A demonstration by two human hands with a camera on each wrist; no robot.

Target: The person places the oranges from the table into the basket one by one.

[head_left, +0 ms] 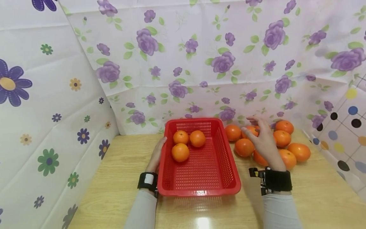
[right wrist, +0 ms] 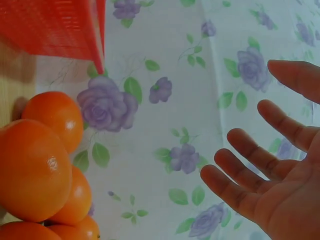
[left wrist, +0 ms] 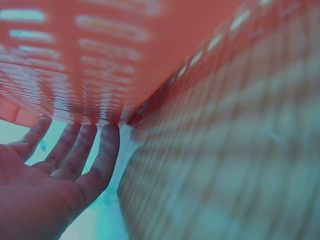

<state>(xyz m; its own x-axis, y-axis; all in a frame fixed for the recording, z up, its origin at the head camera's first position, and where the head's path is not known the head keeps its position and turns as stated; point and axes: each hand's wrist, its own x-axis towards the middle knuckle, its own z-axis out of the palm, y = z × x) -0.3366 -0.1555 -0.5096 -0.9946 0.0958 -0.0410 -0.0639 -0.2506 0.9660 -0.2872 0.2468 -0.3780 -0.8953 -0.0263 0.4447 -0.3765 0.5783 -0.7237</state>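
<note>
A red perforated plastic basket (head_left: pixel 197 171) sits on the table with three oranges (head_left: pixel 180 152) grouped at its far left. My left hand (head_left: pixel 156 154) rests its fingers against the basket's left outer side; in the left wrist view, the straight fingertips (left wrist: pixel 109 145) touch the slotted wall. Over a pile of several oranges (head_left: pixel 244 147) right of the basket hovers my right hand (head_left: pixel 264 141), fingers spread and nothing held. The right wrist view shows that hand's palm (right wrist: pixel 295 200) and extended fingers, apart from the oranges (right wrist: pixel 35 170) at left. Part of the pile is hidden beneath the hand.
The wooden table (head_left: pixel 123 178) extends to the left and front of the basket. A floral cloth (head_left: pixel 186 63) hangs right behind the basket and the pile. Another patterned cloth (head_left: pixel 51 127) borders the left, and a dotted sheet (head_left: pixel 343 136) the right.
</note>
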